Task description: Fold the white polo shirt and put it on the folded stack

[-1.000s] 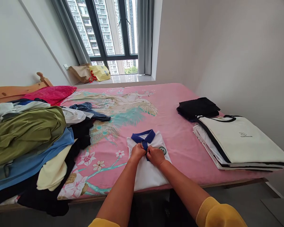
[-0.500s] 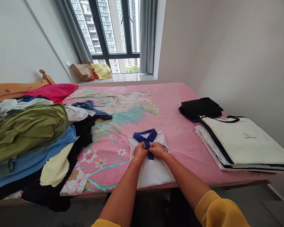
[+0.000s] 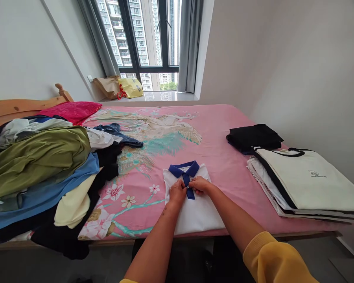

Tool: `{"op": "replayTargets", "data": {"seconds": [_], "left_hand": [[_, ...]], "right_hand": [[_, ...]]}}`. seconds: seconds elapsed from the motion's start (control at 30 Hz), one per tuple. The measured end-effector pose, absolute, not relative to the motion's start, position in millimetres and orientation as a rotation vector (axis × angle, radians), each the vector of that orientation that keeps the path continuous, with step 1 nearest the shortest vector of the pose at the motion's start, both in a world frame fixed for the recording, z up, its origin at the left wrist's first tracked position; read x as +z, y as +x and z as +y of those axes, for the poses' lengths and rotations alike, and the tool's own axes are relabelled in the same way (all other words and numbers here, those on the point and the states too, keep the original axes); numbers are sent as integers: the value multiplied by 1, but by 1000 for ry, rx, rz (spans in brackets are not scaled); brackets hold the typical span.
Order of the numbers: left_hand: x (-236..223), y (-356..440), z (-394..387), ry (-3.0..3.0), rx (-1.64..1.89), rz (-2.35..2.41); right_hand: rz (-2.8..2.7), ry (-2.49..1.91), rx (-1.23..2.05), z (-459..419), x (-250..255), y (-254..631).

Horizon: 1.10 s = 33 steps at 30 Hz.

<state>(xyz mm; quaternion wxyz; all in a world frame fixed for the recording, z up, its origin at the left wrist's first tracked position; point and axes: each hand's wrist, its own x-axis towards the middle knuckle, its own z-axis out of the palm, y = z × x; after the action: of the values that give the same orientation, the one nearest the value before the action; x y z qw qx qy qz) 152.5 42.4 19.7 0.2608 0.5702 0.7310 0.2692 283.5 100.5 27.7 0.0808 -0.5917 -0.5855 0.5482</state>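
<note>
A white polo shirt (image 3: 196, 220) with a blue collar and blue button placket lies folded at the bed's near edge, its collar pointing away from me. My left hand (image 3: 177, 191) pinches the left side of the placket just below the collar. From the other side, my right hand (image 3: 200, 184) grips the placket's right edge, fingertips close to the left ones. Both hands are closed on the cloth, and the fingers partly cover the button area, so the button itself is hard to make out.
Loose clothes, with an olive garment (image 3: 41, 161) on top, are heaped at left. Folded cream shirts (image 3: 321, 184) are stacked at right, beside folded black clothing (image 3: 253, 137). Behind the heap lies a red pillow (image 3: 73, 111). Paper and yellow bags (image 3: 130, 87) stand on the windowsill.
The camera view has shifted slightly, so the scene sits a little further right. Both hands stay on the placket, with the right fingers slightly changed in position.
</note>
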Motion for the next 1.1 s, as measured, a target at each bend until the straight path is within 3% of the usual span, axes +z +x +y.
{"op": "replayTargets", "data": {"seconds": [0.2,0.63,0.8,1.1], "left_hand": [[17,153,43,1533,777,1974],[11,142,34,1361,1117,1889],[8,140,31,1347,1191,1897],[15,154,64,1572,1144,1913]], "right_hand": [[-1784,-1741,1497,89,26,284],[-2009,-1686,469,72,33,254],[-1932,-1879,434,83,25,243],[-1665,-1724,534,80,5,253]]}}
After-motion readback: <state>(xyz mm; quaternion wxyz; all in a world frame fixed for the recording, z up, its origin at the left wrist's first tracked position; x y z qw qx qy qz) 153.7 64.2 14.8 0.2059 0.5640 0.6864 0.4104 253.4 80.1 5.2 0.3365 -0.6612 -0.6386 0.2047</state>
